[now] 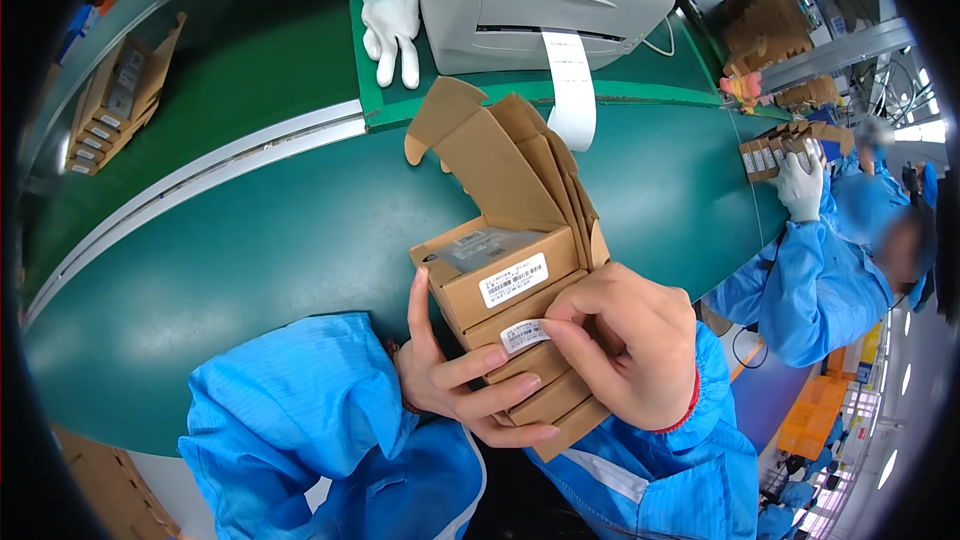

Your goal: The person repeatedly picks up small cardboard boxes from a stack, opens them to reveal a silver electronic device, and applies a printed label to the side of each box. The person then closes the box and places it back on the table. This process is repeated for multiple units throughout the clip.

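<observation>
"Left side?"

"I have my left hand [450,380] spread, one digit [420,310] pointing up, the others curving rightward."

"And the right?"

"My right hand [640,350] is bent inward, thumb [583,355] and forefinger [582,298] pinched together. Both forearms [300,395] enter from below, sleeved in blue."

Bright, fairly even indoor light; glowing ceiling lamps [887,469] appear far to the lower right of the printer [545,0]. A soft sheen lies on the table [300,200] below the printer, while the green surface [260,40] left of the printer is dimmer. The boxes [525,312] below the printer are sharp; a co-worker's head [900,245], lower right of the printer, is blurred. Fisheye distortion bows the rail [330,127] left of the printer.
</observation>
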Motion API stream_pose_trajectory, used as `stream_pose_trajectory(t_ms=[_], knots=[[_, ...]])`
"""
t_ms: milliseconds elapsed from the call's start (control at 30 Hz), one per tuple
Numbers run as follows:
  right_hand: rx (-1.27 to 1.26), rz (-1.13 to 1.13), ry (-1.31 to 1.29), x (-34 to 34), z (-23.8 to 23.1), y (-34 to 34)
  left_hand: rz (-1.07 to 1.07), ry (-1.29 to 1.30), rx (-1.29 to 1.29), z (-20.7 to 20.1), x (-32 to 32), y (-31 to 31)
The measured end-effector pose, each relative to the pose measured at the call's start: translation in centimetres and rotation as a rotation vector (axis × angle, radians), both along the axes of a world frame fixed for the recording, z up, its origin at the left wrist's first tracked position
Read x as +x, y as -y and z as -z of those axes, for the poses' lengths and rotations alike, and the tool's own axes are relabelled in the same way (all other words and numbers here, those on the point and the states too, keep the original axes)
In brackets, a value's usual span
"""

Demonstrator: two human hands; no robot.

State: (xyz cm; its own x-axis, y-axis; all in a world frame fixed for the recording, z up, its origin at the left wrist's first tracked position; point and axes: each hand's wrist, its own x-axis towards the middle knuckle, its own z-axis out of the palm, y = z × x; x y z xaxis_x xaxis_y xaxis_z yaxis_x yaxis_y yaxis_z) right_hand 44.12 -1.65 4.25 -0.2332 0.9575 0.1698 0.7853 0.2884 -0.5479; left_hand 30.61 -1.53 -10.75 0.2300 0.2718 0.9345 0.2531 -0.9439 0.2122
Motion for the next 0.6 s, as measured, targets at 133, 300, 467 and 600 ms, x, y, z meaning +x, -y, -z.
stream_pose_trajectory(t_ms=[133,300,467,600], knots=[[0.061,-0.018,0.02,-0.2,0.7,-0.2,-0.018,0.015,0.017,0.3,0.0,-0.2],[0.068,-0.016,0.04,0.1,0.7,-0.2,-0.009,-0.01,0.01,-0.1,-0.1,-0.2],[0.057,-0.014,0.06,0.1,0.6,-0.2,-0.014,-0.028,0.033,0.0,-0.1,-0.3],[-0.018,0.029,0.152,-0.1,-0.4,-0.6,-0.011,-0.033,0.025,0.0,0.0,-0.4]])
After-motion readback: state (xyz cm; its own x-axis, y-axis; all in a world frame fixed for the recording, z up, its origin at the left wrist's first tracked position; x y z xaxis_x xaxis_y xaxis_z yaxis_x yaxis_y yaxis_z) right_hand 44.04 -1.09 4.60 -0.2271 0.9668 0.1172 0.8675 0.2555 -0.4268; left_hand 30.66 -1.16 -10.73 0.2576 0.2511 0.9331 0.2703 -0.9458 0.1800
